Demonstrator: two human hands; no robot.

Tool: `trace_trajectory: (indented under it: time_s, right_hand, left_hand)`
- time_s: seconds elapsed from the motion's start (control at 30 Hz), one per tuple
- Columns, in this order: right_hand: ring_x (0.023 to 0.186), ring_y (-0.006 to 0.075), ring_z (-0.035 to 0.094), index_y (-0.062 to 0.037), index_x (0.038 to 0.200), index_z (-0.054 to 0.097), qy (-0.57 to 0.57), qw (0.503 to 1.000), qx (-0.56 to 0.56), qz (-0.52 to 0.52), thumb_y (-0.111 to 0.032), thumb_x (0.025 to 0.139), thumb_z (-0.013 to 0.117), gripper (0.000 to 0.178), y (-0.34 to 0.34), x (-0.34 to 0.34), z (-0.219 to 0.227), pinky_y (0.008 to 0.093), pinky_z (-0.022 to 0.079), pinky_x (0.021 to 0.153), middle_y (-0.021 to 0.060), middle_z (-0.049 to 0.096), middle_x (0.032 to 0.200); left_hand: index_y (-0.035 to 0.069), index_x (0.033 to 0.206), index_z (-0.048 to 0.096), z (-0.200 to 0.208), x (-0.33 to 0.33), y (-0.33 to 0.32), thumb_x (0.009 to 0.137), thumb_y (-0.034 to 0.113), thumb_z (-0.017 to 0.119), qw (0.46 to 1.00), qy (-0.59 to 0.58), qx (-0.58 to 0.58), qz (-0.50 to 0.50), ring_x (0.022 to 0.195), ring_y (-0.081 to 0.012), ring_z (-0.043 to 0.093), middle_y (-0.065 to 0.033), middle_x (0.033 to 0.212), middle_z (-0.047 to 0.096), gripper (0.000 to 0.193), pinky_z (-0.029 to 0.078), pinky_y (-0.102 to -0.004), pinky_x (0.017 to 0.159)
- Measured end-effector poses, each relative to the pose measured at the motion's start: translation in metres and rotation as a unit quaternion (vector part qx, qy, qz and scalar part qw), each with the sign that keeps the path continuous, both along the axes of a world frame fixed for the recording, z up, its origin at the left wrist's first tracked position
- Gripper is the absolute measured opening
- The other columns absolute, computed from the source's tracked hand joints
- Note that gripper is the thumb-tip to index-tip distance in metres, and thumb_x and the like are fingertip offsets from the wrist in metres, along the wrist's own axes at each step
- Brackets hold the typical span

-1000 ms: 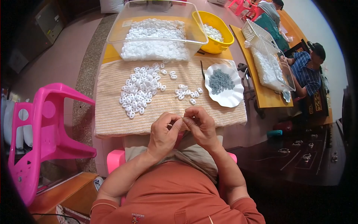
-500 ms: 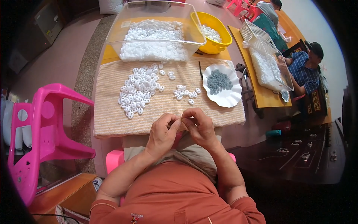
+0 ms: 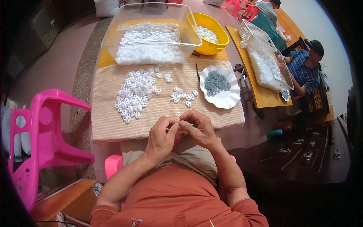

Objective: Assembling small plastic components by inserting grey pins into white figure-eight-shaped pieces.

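My left hand (image 3: 162, 138) and my right hand (image 3: 197, 128) meet at the near edge of the cloth-covered table (image 3: 211, 115), fingertips pinched together. Whatever they pinch is too small and too covered by the fingers to make out. Beyond them lies a small group of white oval two-holed plastic pieces (image 3: 181, 95). A bigger heap of the same pieces (image 3: 132, 94) spreads to the left. On the right, a white wavy-rimmed plate (image 3: 227, 101) holds a pile of small grey-blue pieces (image 3: 216, 82).
A large clear bin (image 3: 151, 43) of white pieces stands at the back, beside a yellow tub (image 3: 211, 48). To the left is a pink plastic chair (image 3: 49, 140). At right, a person (image 3: 306, 70) sits by another table (image 3: 268, 100) with a clear bin.
The view has shifted slightly, moving the table a little leftward. Both hands stay together, and the right thumb now lies more over the left fingertips.
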State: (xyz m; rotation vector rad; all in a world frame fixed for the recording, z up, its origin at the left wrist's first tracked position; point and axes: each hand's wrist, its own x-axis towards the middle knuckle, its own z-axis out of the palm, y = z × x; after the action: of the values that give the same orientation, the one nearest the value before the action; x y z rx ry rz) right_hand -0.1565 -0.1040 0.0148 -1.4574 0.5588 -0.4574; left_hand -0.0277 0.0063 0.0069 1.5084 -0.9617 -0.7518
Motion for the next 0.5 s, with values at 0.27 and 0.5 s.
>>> trace_trajectory:
  time_s: [0.27, 0.5]
  right_hand:
    - [0.078, 0.0061, 0.056, 0.0001, 0.103, 0.054, -0.007, 0.998, -0.061, -0.019, -0.001, 0.09, 0.06, 0.014, 0.004, 0.002, 0.001, 0.0195, 0.047, 0.065, 0.0024, 0.059, 0.089]
    - [0.079, 0.0063, 0.056, -0.0004, 0.099, 0.053, 0.001, 0.981, -0.195, -0.014, 0.007, 0.087, 0.06, 0.016, 0.005, 0.003, 0.005, 0.0211, 0.048, 0.066, 0.0024, 0.058, 0.087]
  left_hand:
    - [-0.001, 0.09, 0.059, 0.002, 0.001, -0.001, 0.09, 0.011, 0.058, 0.998, -0.055, -0.018, 0.008, 0.074, -0.028, 0.061, -0.0154, 0.084, 0.059, 0.013, 0.048, -0.0351, 0.064]
    - [-0.001, 0.093, 0.06, -0.007, 0.004, -0.001, 0.092, 0.014, 0.059, 0.998, 0.058, 0.02, 0.002, 0.072, -0.0176, 0.061, -0.0119, 0.08, 0.062, 0.015, 0.049, -0.0309, 0.065]
